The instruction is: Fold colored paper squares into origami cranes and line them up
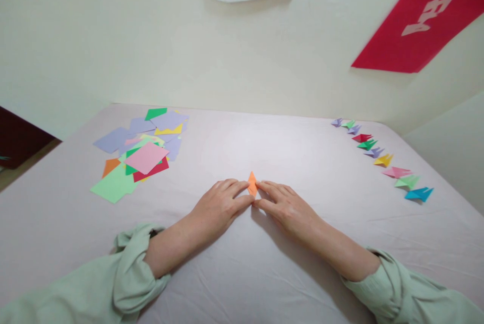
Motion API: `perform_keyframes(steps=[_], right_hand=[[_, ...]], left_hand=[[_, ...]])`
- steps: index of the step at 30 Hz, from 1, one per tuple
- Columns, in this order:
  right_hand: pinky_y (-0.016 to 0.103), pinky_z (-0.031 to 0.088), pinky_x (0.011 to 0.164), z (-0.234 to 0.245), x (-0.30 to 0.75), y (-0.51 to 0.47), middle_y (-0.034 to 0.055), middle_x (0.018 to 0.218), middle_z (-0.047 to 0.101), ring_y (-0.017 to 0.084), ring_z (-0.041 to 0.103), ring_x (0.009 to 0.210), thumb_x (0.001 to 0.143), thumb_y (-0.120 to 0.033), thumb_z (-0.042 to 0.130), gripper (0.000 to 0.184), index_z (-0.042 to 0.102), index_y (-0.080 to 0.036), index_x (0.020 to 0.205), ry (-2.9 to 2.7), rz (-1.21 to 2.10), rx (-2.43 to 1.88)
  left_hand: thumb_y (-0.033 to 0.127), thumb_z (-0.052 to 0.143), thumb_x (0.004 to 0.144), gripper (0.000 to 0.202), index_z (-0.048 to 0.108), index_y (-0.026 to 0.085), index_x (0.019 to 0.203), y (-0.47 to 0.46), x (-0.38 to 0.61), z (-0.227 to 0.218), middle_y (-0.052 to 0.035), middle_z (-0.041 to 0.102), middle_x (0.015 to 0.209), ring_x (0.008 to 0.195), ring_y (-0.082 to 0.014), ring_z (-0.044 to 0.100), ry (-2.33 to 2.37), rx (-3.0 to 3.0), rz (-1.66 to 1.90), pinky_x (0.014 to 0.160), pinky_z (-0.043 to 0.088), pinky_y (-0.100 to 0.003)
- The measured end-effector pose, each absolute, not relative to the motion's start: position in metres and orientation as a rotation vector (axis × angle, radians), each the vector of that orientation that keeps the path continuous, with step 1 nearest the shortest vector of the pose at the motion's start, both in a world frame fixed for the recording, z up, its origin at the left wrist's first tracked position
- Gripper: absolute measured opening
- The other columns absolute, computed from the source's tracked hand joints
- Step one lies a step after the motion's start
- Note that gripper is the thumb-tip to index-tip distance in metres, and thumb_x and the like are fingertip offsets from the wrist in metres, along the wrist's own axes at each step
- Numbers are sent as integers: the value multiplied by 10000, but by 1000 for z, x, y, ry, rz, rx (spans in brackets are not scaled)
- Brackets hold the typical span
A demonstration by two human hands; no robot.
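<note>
An orange folded paper, a narrow diamond in shape, stands between my hands at the middle of the table. My left hand has its thumb and fingertips on the paper's left edge and lower point. From the other side, the fingertips of my right hand press on its right edge and lower end. Both hands are closed on it with fingers together. The fingertips cover parts of the paper's lower edges.
On the left of the white-covered table lies a loose pile of coloured paper sheets. Several small folded paper cranes form a slanting row at the right. A pale wall rises behind, with a red hanging on it.
</note>
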State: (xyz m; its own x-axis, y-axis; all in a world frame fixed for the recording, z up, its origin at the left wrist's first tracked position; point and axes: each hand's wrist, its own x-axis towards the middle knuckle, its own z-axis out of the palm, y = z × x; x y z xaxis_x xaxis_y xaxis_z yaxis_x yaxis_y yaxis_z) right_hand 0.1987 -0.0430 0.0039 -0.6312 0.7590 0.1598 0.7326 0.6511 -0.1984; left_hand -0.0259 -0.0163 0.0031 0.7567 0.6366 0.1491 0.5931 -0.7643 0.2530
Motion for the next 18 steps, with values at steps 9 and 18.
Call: perform_keyframes(steps=[9, 18], right_hand=[[348, 480, 858, 8, 197, -25, 86, 1119, 650, 191, 591, 1008, 937, -134, 476, 313, 650, -243, 1172, -2457, 366, -1258], [343, 406, 778, 1, 190, -5, 76, 1112, 625, 219, 544, 962, 918, -165, 547, 343, 610, -295, 1229, -2582, -7, -1441]], left_hand=[[203, 475, 937, 307, 556, 222, 1233, -31, -20, -3, -111, 552, 1322, 1172, -231, 532, 1058, 2775, 383, 984, 454, -425], [158, 488, 908, 235, 590, 197, 1116, -31, -17, 2, -116, 588, 1241, 1137, -236, 551, 1062, 2775, 341, 978, 466, -426]])
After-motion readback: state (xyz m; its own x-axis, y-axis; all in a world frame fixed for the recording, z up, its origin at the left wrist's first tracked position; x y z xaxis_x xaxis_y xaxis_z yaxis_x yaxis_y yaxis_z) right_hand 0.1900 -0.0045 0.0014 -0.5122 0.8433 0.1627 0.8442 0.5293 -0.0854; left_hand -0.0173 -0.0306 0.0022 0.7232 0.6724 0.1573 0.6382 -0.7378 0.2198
